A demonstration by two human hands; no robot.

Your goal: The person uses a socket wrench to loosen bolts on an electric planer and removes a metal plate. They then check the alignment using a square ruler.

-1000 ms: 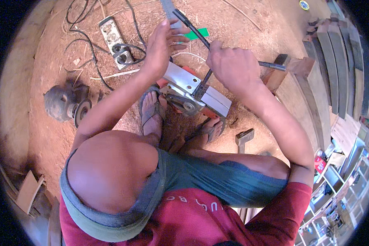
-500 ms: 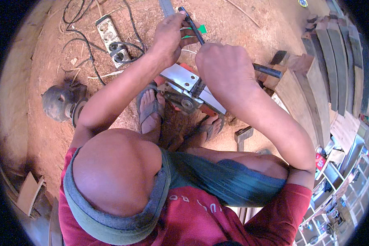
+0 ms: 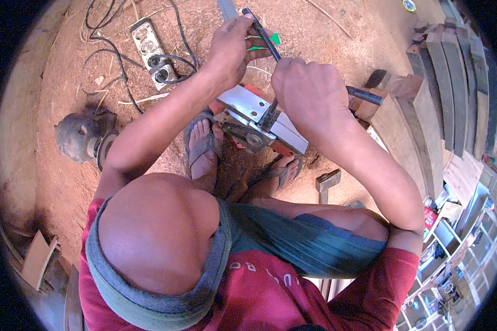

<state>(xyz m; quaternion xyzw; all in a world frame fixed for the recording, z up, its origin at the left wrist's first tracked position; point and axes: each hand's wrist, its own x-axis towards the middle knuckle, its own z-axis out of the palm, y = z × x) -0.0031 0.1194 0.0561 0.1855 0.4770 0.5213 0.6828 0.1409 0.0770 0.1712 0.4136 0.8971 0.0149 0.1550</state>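
My right hand (image 3: 309, 85) is a fist wrapped round the middle of a black metal rod tool (image 3: 365, 95), one dark end of which sticks out to the right. At its far end my left hand (image 3: 230, 47) has thumb and fingers on the black rod, tip upward. Below both hands, between my sandalled feet, sits what looks like an upturned electric planer (image 3: 248, 118) with silver sole plates, red body parts and a round pulley. A dark narrow piece stands at the gap between the plates; whether it joins the rod is hidden by my fist.
Left lie a power strip (image 3: 153, 53) with black cables and a dark grinder-like machine (image 3: 78, 138) with a disc. A hammer (image 3: 327, 185) is near my right foot. Curved timber pieces (image 3: 419, 124) are stacked right. A metal ruler (image 3: 225, 8) and green item (image 3: 276, 39) lie beyond my left hand.
My right hand has shifted slightly to the right with the rod, and my left hand moved a little the same way. More of the dark piece at the planer's gap shows.
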